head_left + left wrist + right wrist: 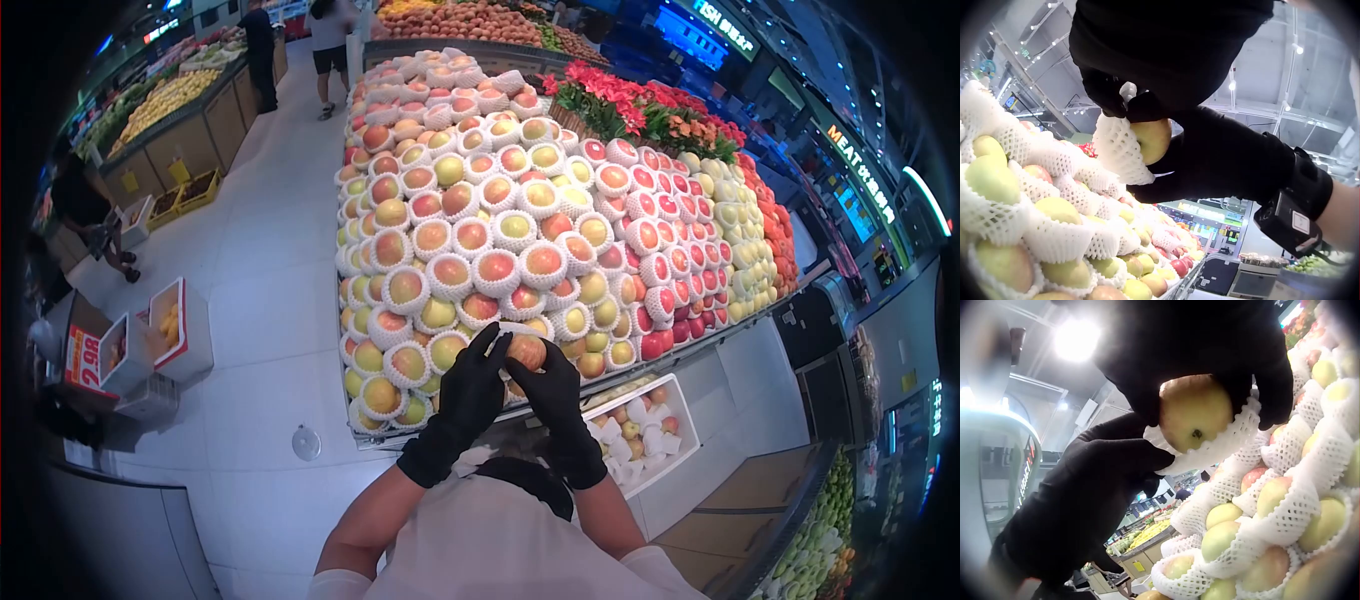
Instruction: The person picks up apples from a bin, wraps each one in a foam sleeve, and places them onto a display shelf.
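Observation:
Over the front edge of the fruit display, both black-gloved hands meet around one apple point(526, 351), yellow with a red blush. A white foam net sleeve point(1210, 453) wraps its lower side in the right wrist view, leaving much of the apple bare. My left hand point(472, 388) pinches the edge of the foam sleeve between thumb and fingers. The apple is gripped by my right hand point(553, 395), whose fingers curl over it and reach the sleeve's far edge. In the left wrist view, the left hand's fingers hide the apple's upper part.
Apples in foam nets point(450, 270) slope up in rows before me. Redder apples point(665, 240) and pale yellow fruit point(735, 230) lie to the right, red flowers point(640, 105) behind. A white bin point(660, 440) with apples and foam pieces stands low at right; crates point(180, 325) stand left.

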Available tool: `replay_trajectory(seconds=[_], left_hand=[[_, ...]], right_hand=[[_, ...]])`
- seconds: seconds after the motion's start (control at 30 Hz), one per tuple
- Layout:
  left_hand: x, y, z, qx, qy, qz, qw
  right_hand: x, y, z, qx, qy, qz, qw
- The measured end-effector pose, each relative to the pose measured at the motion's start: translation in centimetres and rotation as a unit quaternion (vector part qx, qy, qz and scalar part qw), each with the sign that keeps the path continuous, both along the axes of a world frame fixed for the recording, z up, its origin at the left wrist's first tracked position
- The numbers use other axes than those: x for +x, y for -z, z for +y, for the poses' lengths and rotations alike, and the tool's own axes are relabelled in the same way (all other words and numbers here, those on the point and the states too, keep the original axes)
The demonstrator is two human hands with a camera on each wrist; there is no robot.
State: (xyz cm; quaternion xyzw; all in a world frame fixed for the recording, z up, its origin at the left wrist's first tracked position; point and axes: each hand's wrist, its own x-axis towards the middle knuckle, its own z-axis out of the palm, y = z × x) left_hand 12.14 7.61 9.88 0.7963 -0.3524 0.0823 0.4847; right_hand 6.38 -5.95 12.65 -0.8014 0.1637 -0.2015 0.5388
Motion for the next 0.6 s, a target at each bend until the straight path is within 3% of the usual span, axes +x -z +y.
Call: replay_trajectory(seconds=[0.17,0.27,0.4,0.5,0.6], left_hand=[[-0.6,0.3,-0.1,0.048,0.066,-0.006,0.997],[-0.1,-0.3,0.4,-0.029,0.089,-0.031,0.995],[0.3,0.0,0.7,-0.126,0.056,0.077,0.987],[0.9,2.0,0.4,-0.177,0.134,0.28,0.934],[1.4,3.8,0.3,-0.197,0.119,0.344,0.91]], right_hand=[[0.2,0.9,-0.7,-0.042,0.013,0.019,0.999],[0.2,1.4,-1.3,-0.041,0.013,-0.028,0.999],[0.0,1.3,-1.1,-0.053,0.019,-0.051,0.997],[-0.1,2.6,-0.7,-0.06,-0.003,-0.041,0.997],[0.1,2.6,-0.5,-0.021,-0.042,-0.001,0.999]])
